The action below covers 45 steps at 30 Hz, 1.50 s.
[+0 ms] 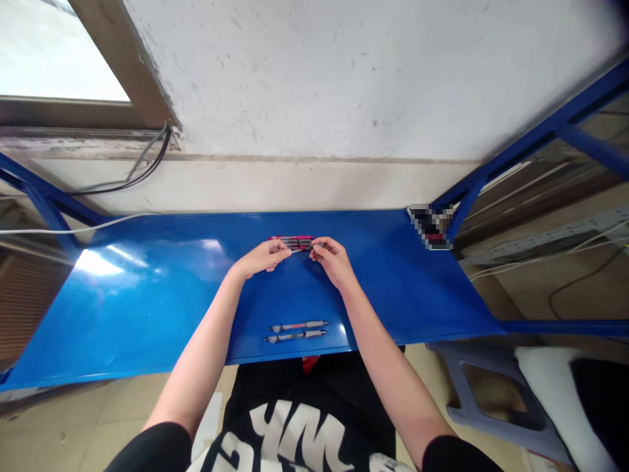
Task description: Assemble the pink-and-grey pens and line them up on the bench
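A small row of red and grey pens (293, 241) lies at the middle of a blue metal shelf (147, 288). My left hand (263, 255) pinches the left end of one pen from that row. My right hand (330, 257) pinches its right end. Both hands have their fingers curled closed on it. Two more grey pens (296, 331) lie side by side near the shelf's front edge, between my forearms, untouched.
A white wall rises behind the shelf, with a window at the upper left and cables along the sill. Blue frame bars stand at both sides. A grey plastic stool (484, 387) sits on the floor at the lower right.
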Each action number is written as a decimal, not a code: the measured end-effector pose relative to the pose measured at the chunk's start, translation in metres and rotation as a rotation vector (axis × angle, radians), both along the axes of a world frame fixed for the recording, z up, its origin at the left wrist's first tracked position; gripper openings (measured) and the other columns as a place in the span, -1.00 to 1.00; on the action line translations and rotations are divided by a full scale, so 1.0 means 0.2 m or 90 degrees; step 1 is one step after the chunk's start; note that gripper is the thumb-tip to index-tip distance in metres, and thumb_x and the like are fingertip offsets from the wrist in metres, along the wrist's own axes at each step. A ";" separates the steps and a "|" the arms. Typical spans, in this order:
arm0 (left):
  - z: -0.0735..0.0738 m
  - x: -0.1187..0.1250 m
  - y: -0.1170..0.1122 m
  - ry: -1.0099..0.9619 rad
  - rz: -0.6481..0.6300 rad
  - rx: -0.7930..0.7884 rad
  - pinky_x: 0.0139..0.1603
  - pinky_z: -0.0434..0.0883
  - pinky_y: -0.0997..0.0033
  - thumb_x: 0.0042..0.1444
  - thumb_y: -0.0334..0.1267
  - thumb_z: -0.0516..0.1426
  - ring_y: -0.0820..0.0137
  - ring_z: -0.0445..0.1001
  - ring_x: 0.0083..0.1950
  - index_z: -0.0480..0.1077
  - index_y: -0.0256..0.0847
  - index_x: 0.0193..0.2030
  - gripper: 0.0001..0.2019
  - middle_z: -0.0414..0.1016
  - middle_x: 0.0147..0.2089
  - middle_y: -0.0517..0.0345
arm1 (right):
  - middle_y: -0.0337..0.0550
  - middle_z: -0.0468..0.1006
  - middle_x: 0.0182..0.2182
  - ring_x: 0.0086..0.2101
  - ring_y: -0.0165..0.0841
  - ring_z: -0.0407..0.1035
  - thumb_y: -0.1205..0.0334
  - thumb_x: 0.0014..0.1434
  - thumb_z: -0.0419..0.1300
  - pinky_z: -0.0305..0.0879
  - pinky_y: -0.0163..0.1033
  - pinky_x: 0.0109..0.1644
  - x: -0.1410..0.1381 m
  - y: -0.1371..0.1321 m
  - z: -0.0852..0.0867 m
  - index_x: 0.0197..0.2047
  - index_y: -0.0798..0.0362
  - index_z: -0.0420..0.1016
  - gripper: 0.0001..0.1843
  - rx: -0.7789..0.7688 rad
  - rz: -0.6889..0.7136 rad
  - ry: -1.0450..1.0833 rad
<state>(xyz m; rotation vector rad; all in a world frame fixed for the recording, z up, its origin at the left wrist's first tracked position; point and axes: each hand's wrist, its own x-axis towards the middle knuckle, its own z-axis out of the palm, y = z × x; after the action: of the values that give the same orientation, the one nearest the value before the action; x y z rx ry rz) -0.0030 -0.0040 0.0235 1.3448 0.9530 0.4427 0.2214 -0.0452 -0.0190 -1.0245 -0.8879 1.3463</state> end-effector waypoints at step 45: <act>-0.03 -0.01 0.01 0.043 0.028 0.042 -0.53 0.15 0.59 0.09 -0.04 0.31 0.55 0.17 -0.51 0.31 -0.16 -0.21 -0.67 0.22 -0.48 0.35 | -0.25 0.59 -0.44 -0.38 -0.35 0.47 -0.08 0.18 0.38 0.39 -0.22 -0.20 0.00 -0.01 -0.06 -0.14 -0.07 0.62 -0.70 0.047 0.089 -0.078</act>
<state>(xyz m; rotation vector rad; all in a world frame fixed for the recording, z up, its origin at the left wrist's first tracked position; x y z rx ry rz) -0.0042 -0.0012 0.0176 1.4076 1.0324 0.4680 0.2221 -0.0476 -0.0310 -1.0120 -1.1099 1.3666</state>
